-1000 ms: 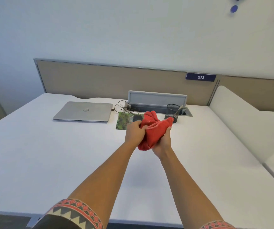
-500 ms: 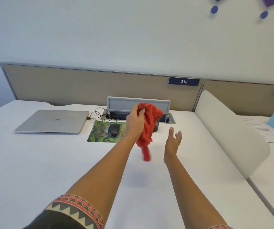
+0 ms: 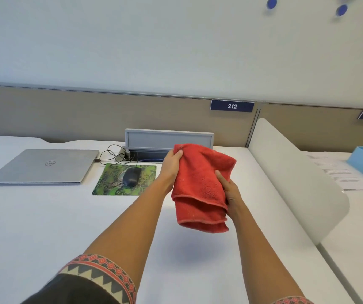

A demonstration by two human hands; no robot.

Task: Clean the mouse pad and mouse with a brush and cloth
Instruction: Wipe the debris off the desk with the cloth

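A: What are the fingers doing?

B: The left hand has its fingers curled shut, pinching the top left corner of the red cloth. The right hand grips the cloth's right edge lower down, thumb lying on the front, the other fingers hidden behind the fabric.

A: So the cloth is off the desk?

B: Yes, held in the air above the white desk, folded over so two hemmed layers hang at the bottom, below both hands.

A: Count things for me.

B: One cloth, one mouse, one pad, one closed laptop. Two hands, both on the cloth. I can't make out a brush.

A: Where are the mouse and pad relative to the hands?

B: The dark mouse sits on the green pad, left of the left hand and apart from it. The pad lies flat, just right of the laptop, and near the open cable box at the far edge. A white divider stands to the right.
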